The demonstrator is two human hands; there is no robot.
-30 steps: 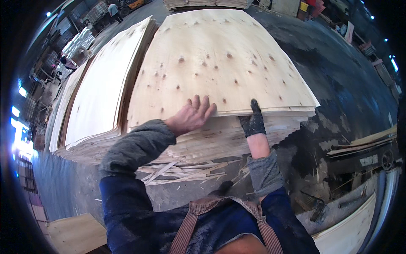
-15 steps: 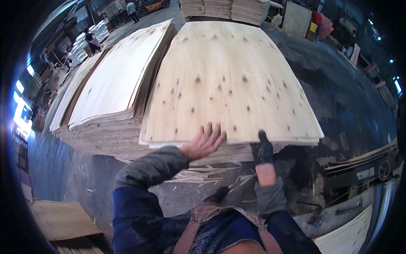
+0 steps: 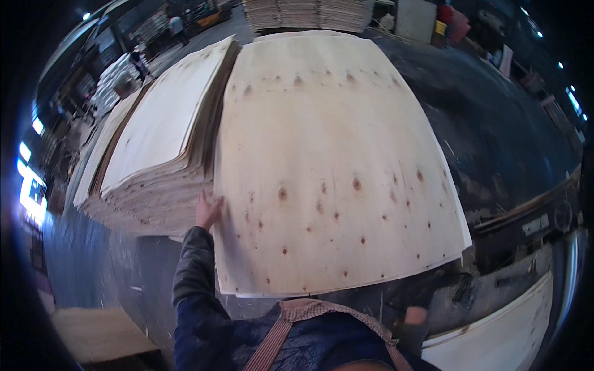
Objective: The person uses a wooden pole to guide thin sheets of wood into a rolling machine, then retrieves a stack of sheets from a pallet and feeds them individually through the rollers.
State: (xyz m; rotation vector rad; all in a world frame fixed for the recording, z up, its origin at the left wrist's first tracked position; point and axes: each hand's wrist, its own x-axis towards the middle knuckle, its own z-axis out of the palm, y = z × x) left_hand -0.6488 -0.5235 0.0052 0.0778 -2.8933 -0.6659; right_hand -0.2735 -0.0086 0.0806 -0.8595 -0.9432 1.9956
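A large pale wood veneer sheet (image 3: 322, 148), dotted with brown knots, spreads across the middle and reaches close to my chest. Another thin layer shows at its near right corner. My bare left hand (image 3: 209, 211) is at the sheet's left edge, fingers stretched forward and thumb spread toward the wood. Below the near right edge, my right wrist (image 3: 416, 315) shows; the dark-gloved right hand blends into the shadow there and its fingers cannot be made out.
Left of the sheet stands a tall veneer stack (image 3: 167, 123) with a ragged near side. More veneer piles (image 3: 303, 15) stand at the far end. Sheets lie at lower right (image 3: 495, 328) and a board at lower left (image 3: 102, 334). A machine with a handwheel (image 3: 562, 216) is at right.
The veneer sheet has come toward me, covering the floor scraps. My left hand has moved from its near edge to its left edge. My right hand has drawn back, low and right.
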